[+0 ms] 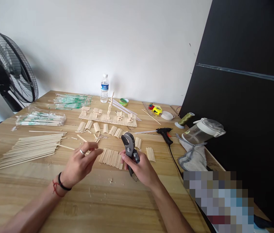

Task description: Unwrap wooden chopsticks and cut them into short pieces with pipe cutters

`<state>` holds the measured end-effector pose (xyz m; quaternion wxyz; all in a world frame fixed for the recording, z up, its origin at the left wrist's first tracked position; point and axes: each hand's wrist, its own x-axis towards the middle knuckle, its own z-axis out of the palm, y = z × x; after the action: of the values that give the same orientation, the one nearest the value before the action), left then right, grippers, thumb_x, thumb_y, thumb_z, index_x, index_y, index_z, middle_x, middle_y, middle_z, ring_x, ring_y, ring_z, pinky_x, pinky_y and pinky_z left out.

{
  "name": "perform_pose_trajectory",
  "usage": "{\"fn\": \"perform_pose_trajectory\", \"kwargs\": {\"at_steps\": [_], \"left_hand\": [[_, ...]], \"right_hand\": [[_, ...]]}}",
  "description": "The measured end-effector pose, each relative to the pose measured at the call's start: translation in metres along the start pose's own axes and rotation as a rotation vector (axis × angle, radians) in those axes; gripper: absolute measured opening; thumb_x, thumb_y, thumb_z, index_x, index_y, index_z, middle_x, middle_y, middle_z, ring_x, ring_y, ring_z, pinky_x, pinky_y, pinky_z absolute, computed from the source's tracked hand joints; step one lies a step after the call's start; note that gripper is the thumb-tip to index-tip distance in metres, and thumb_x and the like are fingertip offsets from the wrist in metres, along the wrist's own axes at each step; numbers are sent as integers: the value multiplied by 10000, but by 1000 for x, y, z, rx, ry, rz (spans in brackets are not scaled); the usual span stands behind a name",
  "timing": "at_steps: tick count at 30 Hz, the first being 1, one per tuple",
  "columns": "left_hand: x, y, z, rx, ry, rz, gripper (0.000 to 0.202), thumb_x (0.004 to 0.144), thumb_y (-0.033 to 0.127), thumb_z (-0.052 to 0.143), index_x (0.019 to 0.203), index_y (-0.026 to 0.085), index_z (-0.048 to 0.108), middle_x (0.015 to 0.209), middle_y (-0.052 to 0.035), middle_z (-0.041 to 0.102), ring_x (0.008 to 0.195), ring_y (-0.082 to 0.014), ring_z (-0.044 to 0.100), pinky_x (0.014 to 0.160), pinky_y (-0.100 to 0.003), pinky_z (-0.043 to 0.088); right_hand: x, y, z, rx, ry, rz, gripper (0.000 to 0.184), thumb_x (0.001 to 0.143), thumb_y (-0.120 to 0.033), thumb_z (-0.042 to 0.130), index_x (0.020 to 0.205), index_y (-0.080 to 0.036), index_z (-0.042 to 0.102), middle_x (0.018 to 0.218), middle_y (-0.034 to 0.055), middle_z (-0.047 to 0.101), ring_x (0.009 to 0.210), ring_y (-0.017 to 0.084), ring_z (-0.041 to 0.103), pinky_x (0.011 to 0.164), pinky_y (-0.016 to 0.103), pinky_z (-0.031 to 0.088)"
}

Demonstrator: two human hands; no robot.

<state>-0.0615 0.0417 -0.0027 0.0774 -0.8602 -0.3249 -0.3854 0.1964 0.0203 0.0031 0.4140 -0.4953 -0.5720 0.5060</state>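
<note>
In my right hand (141,166) is a pair of grey-and-black pruning shears (129,149), its curved head pointing up and away. My left hand (80,163) hovers over the table, fingers bent, with a gap between thumb and forefinger and nothing seen in them. Between the hands lies a row of short cut wooden sticks (111,158), set side by side. Long wooden sticks (33,147) are spread to the left. Small slatted stick panels (118,133) lie beyond my hands, in front of a model made of sticks (105,120) with an upright piece.
A hot glue gun (165,135) with its cord lies right, near a lidded plastic jar (202,131) and a thread spool (185,119). Behind are a water bottle (104,89), tape roll (124,102) and yellow tape measure (157,110). Bagged sticks (42,118) and a fan (13,68) are left.
</note>
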Motion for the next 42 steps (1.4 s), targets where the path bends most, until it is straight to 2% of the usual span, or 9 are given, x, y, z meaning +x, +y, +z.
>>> {"fn": "perform_pose_trajectory", "kwargs": {"at_steps": [4, 9, 12, 18, 22, 26, 31, 37, 42], "left_hand": [[0, 25, -3, -98, -48, 88, 388, 946, -15, 466, 1211, 202, 649, 1093, -101, 696, 952, -192, 717, 791, -291, 580], [5, 50, -6, -269, -150, 169, 399, 949, -23, 399, 1205, 169, 639, 1127, -131, 734, 897, -187, 733, 771, -276, 594], [5, 48, -3, -304, -186, 144, 370, 973, 4, 427, 1235, 183, 618, 1206, -137, 709, 994, -200, 726, 818, -283, 590], [-1, 0, 15, -82, -121, -342, 137, 1014, 270, 564, 1134, 204, 556, 1083, -97, 655, 937, -245, 680, 821, -388, 564], [-2, -25, 19, 68, -425, -560, 95, 985, 286, 574, 959, 199, 546, 864, -48, 657, 802, -257, 664, 739, -376, 511], [-2, -22, 19, 70, -557, -642, 124, 988, 281, 547, 1066, 184, 553, 975, -84, 689, 835, -270, 693, 676, -342, 463], [-2, -15, 21, 36, -573, -651, 212, 1001, 191, 461, 1201, 203, 532, 992, -87, 718, 870, -272, 715, 649, -323, 426], [0, -17, 17, -16, -527, -720, 101, 870, 144, 527, 848, 230, 478, 682, 6, 611, 619, -208, 600, 572, -290, 327], [-3, -26, 14, -326, -334, -833, 143, 784, 215, 587, 771, 234, 446, 666, 42, 553, 587, -154, 527, 565, -266, 377]], "right_hand": [[-4, -3, 3, 45, -64, -42, 384, 877, -507, 738, 1097, -195, 696, 794, 16, 697, 611, 156, 620, 631, 289, 524], [-9, -6, 13, -34, -127, -144, 229, 883, -432, 748, 943, -211, 747, 811, 31, 721, 745, 204, 674, 751, 314, 550], [-9, -1, 17, -53, -41, -190, 202, 894, -395, 730, 960, -208, 768, 874, 54, 760, 820, 230, 700, 785, 333, 558], [-8, 6, 7, 55, 148, -219, 280, 916, -453, 705, 999, -193, 769, 787, 57, 747, 613, 188, 659, 602, 316, 549], [-10, 2, 1, 99, 274, -262, 282, 927, -466, 697, 1012, -206, 763, 745, 36, 713, 594, 184, 650, 604, 337, 551], [-10, -1, 1, 118, 311, -289, 299, 929, -493, 686, 988, -209, 756, 760, 40, 719, 600, 192, 662, 614, 361, 558], [-11, -5, 4, 106, 350, -348, 347, 929, -544, 663, 988, -212, 742, 784, 45, 725, 608, 200, 662, 646, 386, 565], [-10, -7, 2, 148, 416, -378, 297, 943, -513, 657, 971, -227, 731, 732, 20, 696, 574, 186, 638, 596, 351, 522], [-8, -2, 1, 201, 468, -337, 306, 922, -512, 670, 971, -217, 734, 672, 4, 659, 540, 172, 594, 569, 340, 489]]}}
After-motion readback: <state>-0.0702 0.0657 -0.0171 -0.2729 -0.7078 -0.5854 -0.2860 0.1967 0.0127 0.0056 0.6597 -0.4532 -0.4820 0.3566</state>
